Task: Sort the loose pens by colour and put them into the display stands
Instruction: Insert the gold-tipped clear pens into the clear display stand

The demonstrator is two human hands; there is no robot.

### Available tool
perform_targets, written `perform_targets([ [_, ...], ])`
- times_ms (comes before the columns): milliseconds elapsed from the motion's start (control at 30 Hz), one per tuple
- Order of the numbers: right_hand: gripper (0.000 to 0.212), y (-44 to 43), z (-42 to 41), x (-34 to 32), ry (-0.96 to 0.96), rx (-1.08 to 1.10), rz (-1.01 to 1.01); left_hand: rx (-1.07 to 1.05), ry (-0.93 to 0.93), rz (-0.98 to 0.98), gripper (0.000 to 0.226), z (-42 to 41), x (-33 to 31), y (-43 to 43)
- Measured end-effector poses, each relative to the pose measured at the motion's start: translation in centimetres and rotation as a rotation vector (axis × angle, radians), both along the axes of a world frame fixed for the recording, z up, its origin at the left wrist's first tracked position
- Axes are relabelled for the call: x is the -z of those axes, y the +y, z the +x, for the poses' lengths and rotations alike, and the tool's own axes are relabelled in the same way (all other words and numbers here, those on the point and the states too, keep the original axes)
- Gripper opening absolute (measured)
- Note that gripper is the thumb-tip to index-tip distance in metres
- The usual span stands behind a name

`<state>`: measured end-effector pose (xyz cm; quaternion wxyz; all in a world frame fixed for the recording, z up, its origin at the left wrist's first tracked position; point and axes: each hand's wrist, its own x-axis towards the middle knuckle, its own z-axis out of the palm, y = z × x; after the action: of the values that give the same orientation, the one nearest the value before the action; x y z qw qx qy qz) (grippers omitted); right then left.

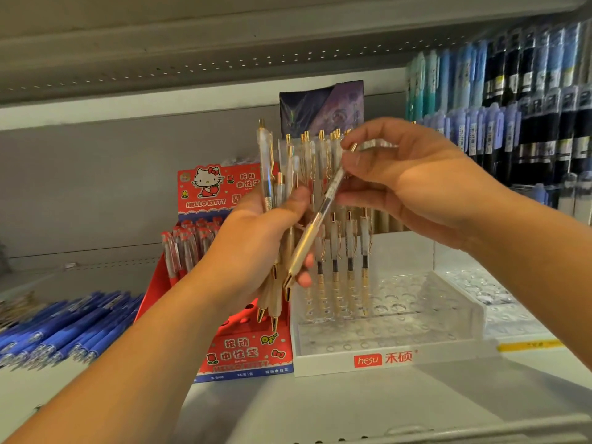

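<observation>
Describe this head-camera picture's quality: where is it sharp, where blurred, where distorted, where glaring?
Head view: wide-angle lens bows the upper shelf; the hesu label is sharp; the packaged pens far right and blue pens at left are soft; glare streaks the gold pen the right hand pinches.

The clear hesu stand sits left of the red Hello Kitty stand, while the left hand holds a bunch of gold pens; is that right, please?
Not quite: the head view shows the clear stand right of the red stand; the left hand does hold the gold pens.

Frosted plastic pens with shiny gold metal trim, clear glossy plastic stand, printed cardboard stand
</observation>
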<state>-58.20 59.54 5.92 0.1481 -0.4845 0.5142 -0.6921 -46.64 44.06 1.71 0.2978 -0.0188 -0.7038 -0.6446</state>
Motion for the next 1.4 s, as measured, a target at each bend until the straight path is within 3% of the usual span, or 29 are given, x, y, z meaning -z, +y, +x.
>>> perform_targets([
  [200,0.018,0.1,0.1,-0.3,0.120,0.159,-0.084,-0.047,0.024,-0.002,0.025,-0.2,0.0,-0.2],
  [333,0.019,-0.1,-0.7,0.1,0.581,0.591,0.043,-0.032,0.033,0.039,0.019,-0.1,-0.1,-0.2],
  [400,0.019,-0.4,-1.3,0.3,0.713,0.721,0.133,-0.009,0.021,0.057,0.016,-0.1,-0.1,-0.1],
  [500,0.017,-0.6,-2.0,0.2,0.724,0.801,0.223,0.027,0.019,0.077,0.030,-0.2,-0.2,-0.1],
  [567,0.015,-0.5,-2.2,-0.1,0.739,0.851,0.252,0.037,0.020,0.078,0.025,-0.2,-0.2,-0.2],
  [967,0.016,0.1,-1.3,-0.9,0.607,0.731,0.458,0.043,-0.033,0.073,0.026,-0.2,-0.2,-0.4],
  [1233,0.012,0.1,-1.1,-1.0,0.781,0.728,0.835,0.106,-0.017,0.056,0.026,0.0,-0.1,0.0],
  [1400,0.013,0.4,-1.0,-1.0,0.805,0.716,0.913,0.054,-0.056,-0.030,0.015,0.0,-0.1,0.2],
])
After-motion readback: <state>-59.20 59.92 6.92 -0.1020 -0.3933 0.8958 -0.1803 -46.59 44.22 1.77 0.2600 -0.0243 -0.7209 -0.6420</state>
